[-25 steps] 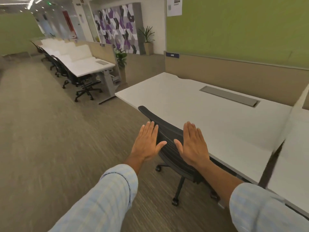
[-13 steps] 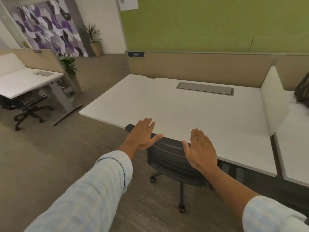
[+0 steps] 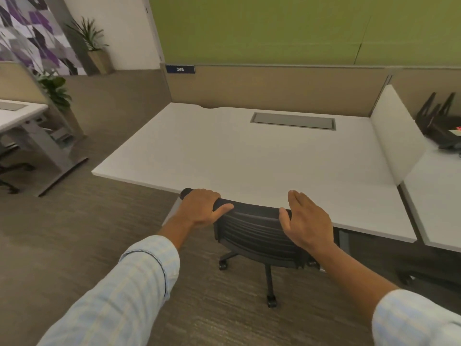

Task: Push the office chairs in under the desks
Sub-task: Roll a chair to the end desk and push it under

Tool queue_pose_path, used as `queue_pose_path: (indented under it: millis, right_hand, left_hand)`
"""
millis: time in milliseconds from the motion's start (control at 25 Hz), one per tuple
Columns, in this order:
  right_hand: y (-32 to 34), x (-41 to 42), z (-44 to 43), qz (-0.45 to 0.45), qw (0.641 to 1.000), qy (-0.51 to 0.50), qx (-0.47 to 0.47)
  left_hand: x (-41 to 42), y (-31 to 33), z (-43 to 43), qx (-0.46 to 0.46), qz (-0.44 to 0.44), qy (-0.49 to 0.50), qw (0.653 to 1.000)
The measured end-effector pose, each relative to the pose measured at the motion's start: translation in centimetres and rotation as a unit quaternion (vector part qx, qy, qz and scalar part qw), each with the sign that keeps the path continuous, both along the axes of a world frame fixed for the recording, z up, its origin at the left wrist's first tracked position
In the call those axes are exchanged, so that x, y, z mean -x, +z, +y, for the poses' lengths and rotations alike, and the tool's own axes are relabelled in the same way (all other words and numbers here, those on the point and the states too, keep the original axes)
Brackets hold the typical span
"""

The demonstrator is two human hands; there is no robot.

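So, the floor (image 3: 74,245) is covered in grey-brown carpet, and most of the view is taken up by a white worktop (image 3: 249,156). A grey cable hatch (image 3: 293,121) is set into it near the far edge, and a white divider panel (image 3: 396,136) is stood along its right edge. A beige partition (image 3: 274,88) is seen behind the far edge, with a small blue number plate (image 3: 180,69) fixed at its top left corner.

The black office chair (image 3: 257,233) is parked at the near edge of the worktop, a bit left of the middle. Its back is turned toward the camera, so the seat is pointed in under the worktop. The top rail of the backrest is run left to right, roughly parallel to the near edge and right up against it. The seat itself is hidden. The castor base (image 3: 270,280) is still seen out on the carpet, on the near side.

The left hand (image 3: 202,208) is clamped on the left end of the top rail, fingers (image 3: 212,194) curled over it and thumb laid along the near side. The right hand (image 3: 308,221) is held flat against the right part of the backrest, fingers spread and straight, nothing gripped.
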State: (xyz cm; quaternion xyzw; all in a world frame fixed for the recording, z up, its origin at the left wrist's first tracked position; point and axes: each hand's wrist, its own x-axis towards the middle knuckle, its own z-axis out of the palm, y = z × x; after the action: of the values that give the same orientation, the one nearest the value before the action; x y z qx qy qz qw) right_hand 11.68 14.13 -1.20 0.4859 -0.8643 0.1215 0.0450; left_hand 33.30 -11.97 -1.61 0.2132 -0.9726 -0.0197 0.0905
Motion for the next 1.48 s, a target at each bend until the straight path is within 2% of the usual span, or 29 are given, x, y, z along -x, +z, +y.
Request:
queue_pose_path:
  millis: [400,560,800,1200,1480]
  right_hand:
    - [-0.2,-1.4,1.0,0.014,1.000,-0.006,-0.004]
    - [-0.3,-1.3,0.7,0.015,1.000,-0.010,-0.001]
    - [0.1,-2.2,-2.0,0.012,1.000,0.000,0.021]
    - [0.5,-6.3,-7.6,-0.005,1.000,-0.007,0.009]
    - [0.6,-6.0,-8.5,0.003,1.000,-0.014,0.005]
  left_hand:
    - [-1.9,-1.3,0.8,0.022,0.044,-0.013,0.999]
    - [-2.4,-0.9,0.3,0.061,0.067,-0.042,0.995]
    - [-3.5,-1.7,-1.9,0.074,0.120,-0.011,0.990]
    - [-5.0,-0.3,-8.5,0.059,0.063,0.016,0.996]
    - [-4.9,-0.7,-9.2,0.050,0.082,0.025,0.995]
